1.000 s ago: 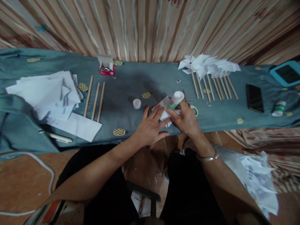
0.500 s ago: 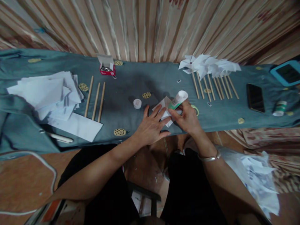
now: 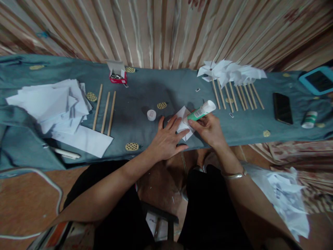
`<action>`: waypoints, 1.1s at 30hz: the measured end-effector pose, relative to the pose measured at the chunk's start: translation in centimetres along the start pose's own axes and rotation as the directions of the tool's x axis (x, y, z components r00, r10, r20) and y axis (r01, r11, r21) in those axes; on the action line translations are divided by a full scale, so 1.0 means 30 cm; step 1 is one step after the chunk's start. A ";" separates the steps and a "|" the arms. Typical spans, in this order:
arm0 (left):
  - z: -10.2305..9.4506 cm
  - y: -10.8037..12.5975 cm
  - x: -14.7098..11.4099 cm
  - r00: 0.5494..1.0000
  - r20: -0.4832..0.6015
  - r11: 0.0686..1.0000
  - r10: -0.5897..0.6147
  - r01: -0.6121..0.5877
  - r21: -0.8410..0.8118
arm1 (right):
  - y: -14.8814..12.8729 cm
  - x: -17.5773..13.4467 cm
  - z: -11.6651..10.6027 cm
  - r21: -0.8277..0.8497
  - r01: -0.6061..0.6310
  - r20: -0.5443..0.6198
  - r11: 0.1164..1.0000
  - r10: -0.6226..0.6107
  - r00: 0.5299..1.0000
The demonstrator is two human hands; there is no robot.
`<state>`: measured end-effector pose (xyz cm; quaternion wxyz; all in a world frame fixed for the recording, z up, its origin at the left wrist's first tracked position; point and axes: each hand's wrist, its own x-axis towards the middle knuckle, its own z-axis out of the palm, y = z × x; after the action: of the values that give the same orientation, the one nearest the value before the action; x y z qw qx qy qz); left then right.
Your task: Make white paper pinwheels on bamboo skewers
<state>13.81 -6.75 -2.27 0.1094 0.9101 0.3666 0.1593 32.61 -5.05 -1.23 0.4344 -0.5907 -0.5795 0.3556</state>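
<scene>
My right hand [image 3: 210, 129] is closed around a green and white glue stick [image 3: 199, 111], which leans over a small square of white paper [image 3: 184, 112]. The glue stick's lower end is at the paper, where my fingers partly hide the contact. With fingers spread, my left hand [image 3: 168, 140] lies flat and presses the paper's left side onto the cloth. A round white cap [image 3: 151, 115] sits on the cloth to the left of the paper.
Paper pinwheels [image 3: 229, 73] on wooden sticks lie at the back right. Further right are a phone [image 3: 283, 108], another glue stick [image 3: 309, 119] and a blue-framed device [image 3: 317, 80]. Leftward lie loose sticks [image 3: 104, 113], a paper pile [image 3: 49, 106], a red box [image 3: 118, 77] and a utility knife [image 3: 66, 153].
My right hand has moved slightly right, and the glue stick tilts further over to the right. More of the paper's upper part shows. My left hand stays nearly in place.
</scene>
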 end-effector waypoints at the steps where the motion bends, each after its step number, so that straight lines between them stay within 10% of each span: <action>1: 0.000 0.000 0.001 1.000 0.005 1.000 0.000 0.000 0.003 | 0.000 -0.003 -0.001 -0.052 0.017 0.012 0.999 -0.016 1.000; 12: 0.002 -0.002 0.000 1.000 -0.002 1.000 -0.003 0.003 -0.005 | -0.020 -0.006 -0.034 -0.471 0.188 0.146 0.862 -0.134 0.980; 21: -0.001 0.001 -0.003 1.000 0.008 1.000 -0.004 0.004 -0.004 | -0.026 -0.027 0.005 -0.639 0.170 0.034 0.750 -0.192 0.981; 33: -0.005 0.003 -0.003 1.000 0.000 1.000 -0.007 0.007 -0.001 | -0.137 -0.017 -0.097 -0.183 0.310 0.185 0.933 -0.277 0.943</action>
<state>13.76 -6.86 -2.11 0.1101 0.9087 0.3698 0.1591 33.71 -6.06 3.62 0.3714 -0.5101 -0.7277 0.2688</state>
